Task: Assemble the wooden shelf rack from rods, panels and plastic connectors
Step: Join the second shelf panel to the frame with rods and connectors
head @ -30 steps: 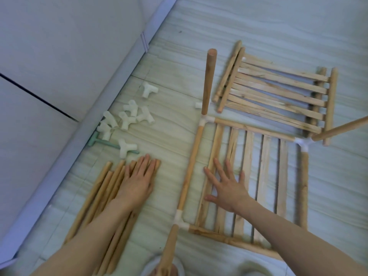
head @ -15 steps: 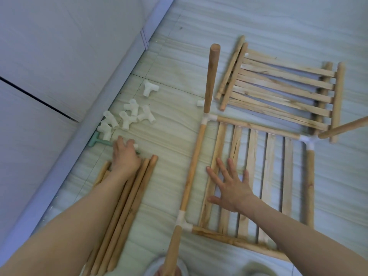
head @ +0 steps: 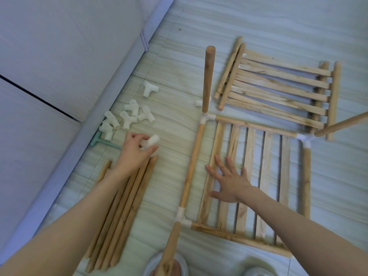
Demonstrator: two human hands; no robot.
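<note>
Left hand (head: 133, 151) pinches a white connector (head: 149, 142) just above the loose rods (head: 123, 212); right hand (head: 231, 181) lies flat, fingers spread, on the floor-bound rack's panel (head: 249, 182).

A slatted panel (head: 256, 176) lies flat on the floor (head: 258, 26) at centre right, framed by rods joined at corner connectors (head: 207, 118). An upright rod (head: 208, 78) rises from its upper-left corner. Behind it, at upper right, lies a second slatted panel (head: 282, 90). A bundle of loose rods (head: 119, 218) lies at lower left, with a cluster of loose connectors (head: 127, 118) above it, near the wall (head: 49, 56). The right hand (head: 229, 182) rests flat on the near panel's slats; the left hand (head: 135, 150), above the bundle, holds one connector (head: 151, 141).
</note>
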